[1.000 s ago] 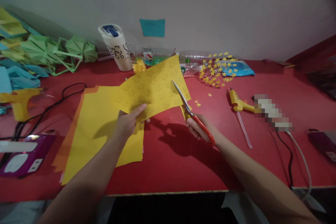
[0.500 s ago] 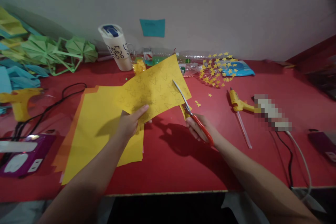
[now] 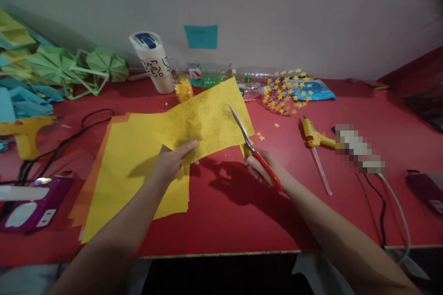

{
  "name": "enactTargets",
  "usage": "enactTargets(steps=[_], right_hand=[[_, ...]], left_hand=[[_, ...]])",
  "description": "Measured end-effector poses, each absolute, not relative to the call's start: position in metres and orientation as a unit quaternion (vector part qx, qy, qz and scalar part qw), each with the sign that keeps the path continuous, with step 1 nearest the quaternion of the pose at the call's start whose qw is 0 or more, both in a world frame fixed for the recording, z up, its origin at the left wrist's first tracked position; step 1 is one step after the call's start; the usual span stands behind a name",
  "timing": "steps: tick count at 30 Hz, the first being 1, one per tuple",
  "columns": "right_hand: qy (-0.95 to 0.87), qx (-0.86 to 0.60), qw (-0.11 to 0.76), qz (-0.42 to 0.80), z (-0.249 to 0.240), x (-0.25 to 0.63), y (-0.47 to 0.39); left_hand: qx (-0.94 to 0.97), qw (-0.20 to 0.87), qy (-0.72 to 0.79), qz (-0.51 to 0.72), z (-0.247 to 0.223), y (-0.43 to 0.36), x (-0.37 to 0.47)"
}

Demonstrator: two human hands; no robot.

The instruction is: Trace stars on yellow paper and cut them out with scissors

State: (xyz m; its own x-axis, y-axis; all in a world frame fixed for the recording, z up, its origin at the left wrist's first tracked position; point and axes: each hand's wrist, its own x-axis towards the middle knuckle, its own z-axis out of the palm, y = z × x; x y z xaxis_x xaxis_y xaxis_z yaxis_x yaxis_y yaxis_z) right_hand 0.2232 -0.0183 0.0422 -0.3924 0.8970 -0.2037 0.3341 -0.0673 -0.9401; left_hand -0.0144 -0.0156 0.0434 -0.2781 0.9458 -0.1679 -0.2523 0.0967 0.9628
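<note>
Pinching yellow paper (image 3: 218, 120), left hand (image 3: 174, 161); clasping scissors (image 3: 266, 164), right hand (image 3: 258, 168), finger placement unclear.

Dim light left the far wall (image 3: 294, 14) grey, darkest at far right. The left hand (image 3: 173, 162) cast shadow leftward onto the yellow paper stack (image 3: 133, 138), the right hand (image 3: 255, 168) onto the red table (image 3: 221, 233). Glare caught the purple device (image 3: 35, 205); wide-angle distortion stretched the edges; pixelation masked a patch at right.

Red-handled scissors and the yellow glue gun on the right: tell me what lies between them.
In the head view, three small yellow stars lie on the red table between the scissors and that glue gun.
</note>
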Motion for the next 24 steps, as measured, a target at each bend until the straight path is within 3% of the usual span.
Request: enactTargets(steps=[24], right_hand=[[-0.584,-0.518,0.258,0.569,0.0480,0.2218,-0.0200]], left_hand=[[0.322,0.488,0.530,0.614,0.0359,-0.0132,-0.0155]])
